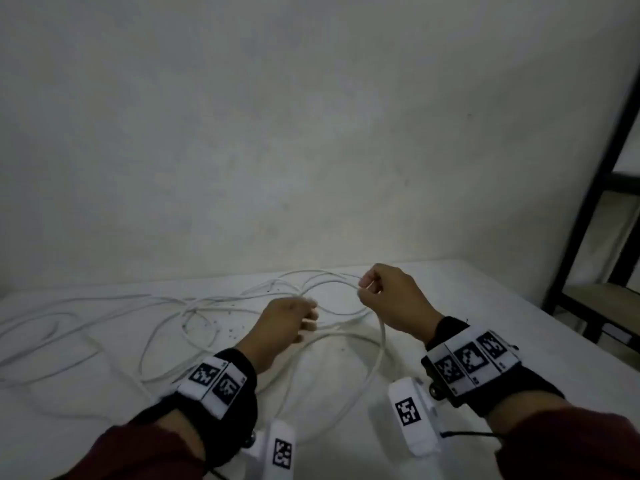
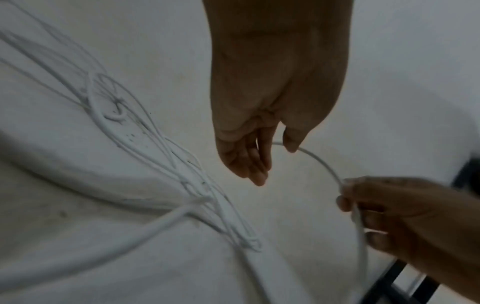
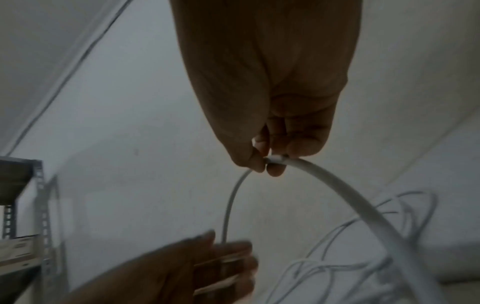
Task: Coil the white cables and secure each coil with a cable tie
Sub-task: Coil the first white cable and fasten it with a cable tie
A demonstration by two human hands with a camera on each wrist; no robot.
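Pinching the cable [image 1: 380, 336] near its end, the right hand [image 1: 391, 299] was raised; the left hand [image 1: 282, 327] was curled round strands beside it. Light, springy cable was judged best gripped at each loop's crossing.

Your left hand [image 3: 207, 267] is smeared by motion in the right wrist view, so you cannot tell how its fingers [image 3: 228, 259] lie on the white cable [image 3: 230, 205]. In the head view the tangle of cables [image 1: 207, 306] runs off the left edge and individual strands cannot be separated. The dark shelf frame [image 1: 588, 202] is cut off at the right edge.
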